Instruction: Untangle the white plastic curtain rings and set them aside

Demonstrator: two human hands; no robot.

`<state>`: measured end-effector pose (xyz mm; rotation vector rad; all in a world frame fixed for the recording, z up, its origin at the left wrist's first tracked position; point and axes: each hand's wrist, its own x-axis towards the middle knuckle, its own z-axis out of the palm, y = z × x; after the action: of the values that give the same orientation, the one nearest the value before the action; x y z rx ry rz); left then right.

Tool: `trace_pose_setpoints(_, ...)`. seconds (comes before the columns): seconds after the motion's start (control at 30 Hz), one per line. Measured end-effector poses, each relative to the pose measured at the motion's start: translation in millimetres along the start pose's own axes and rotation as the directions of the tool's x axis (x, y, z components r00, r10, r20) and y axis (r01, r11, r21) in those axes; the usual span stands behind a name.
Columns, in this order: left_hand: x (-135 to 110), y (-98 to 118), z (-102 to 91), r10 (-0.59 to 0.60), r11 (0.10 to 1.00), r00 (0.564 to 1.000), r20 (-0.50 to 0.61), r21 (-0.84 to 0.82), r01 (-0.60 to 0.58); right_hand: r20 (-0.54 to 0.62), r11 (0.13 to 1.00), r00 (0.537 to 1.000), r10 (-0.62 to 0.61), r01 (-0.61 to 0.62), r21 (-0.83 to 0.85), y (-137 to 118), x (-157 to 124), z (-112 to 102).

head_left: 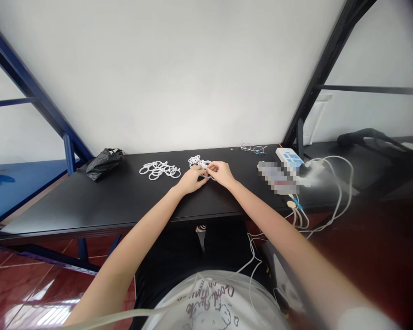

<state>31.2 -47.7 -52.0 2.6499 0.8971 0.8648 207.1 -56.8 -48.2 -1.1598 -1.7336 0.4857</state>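
Both hands meet over the black table (124, 201), with the fingers of each closed on a white ring (207, 162). The ring is partly covered by the fingers and looks like a plastic curtain ring. My left hand (191, 179) pinches it from the left, and my right hand (222, 173) from the right. Just behind the fingers lies a small heap of white pieces (194, 160), too small to make out singly. To the left of my left hand, several white rings with small eyelets (160, 169) are spread in a loose, overlapping pile.
A crumpled black plastic bag (105, 163) lies at the table's left end. Eyeglasses (253, 148) rest near the wall. To the right are a blurred-out flat object (278, 178), a white and blue box (289, 158) and white cables (337, 201) hanging over the front edge.
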Motion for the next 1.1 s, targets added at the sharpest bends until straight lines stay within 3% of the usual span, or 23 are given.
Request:
trace_pose_setpoints(0.2, 1.6, 0.3, -0.1, 0.001, 0.999, 1.0, -0.007, -0.049, -0.002, -0.041, 1.0, 0.999, -0.015, 0.015, 0.0, 1.0, 0.6, 0.3)
trace_pose_setpoints(0.53, 3.2, 4.2, -0.7, -0.123, 0.975, 0.987, -0.103, -0.198, 0.101, -0.205, 0.999, 0.978, -0.042, 0.039, -0.017, -0.5, 1.8, -2.4)
trace_pose_setpoints(1.1, 2.9, -1.3, 3.2, -0.237, 0.898, 0.963, -0.129, -0.406, 0.166, -0.058, 0.998, 0.998, 0.001, 0.003, 0.065, -5.6, -0.7, -1.2)
